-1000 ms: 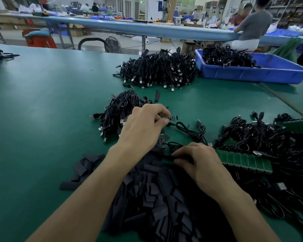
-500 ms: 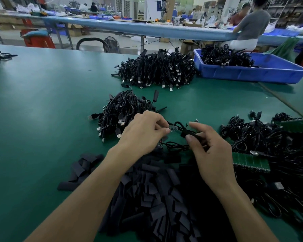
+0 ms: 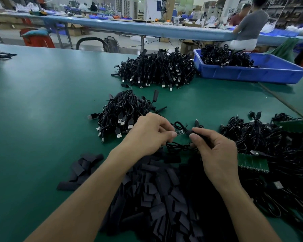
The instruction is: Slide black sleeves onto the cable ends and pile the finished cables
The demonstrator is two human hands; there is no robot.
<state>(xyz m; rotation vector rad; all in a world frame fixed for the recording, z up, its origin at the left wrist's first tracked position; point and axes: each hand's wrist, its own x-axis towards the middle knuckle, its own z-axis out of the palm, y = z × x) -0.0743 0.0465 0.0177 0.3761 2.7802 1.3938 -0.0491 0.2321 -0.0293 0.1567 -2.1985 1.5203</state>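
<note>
My left hand (image 3: 150,135) pinches the small circuit-board end (image 3: 179,132) of a black cable (image 3: 179,145) just above the green table. My right hand (image 3: 215,151) pinches a black sleeve (image 3: 192,132) right at that end, the two hands almost touching. A heap of loose black sleeves (image 3: 157,193) lies under my forearms. A small pile of cables (image 3: 124,112) with USB plugs sits just beyond my left hand.
A bigger cable pile (image 3: 157,70) lies farther back, beside a blue bin (image 3: 248,70) of cables. Tangled cables (image 3: 269,147) and green circuit-board strips (image 3: 252,163) fill the right. Bare green table (image 3: 42,105) spreads to the left. A person sits at the far bench.
My right hand rose from the sleeve heap with a sleeve and came up to the cable end held by my left hand. The left hand shifted slightly toward it.
</note>
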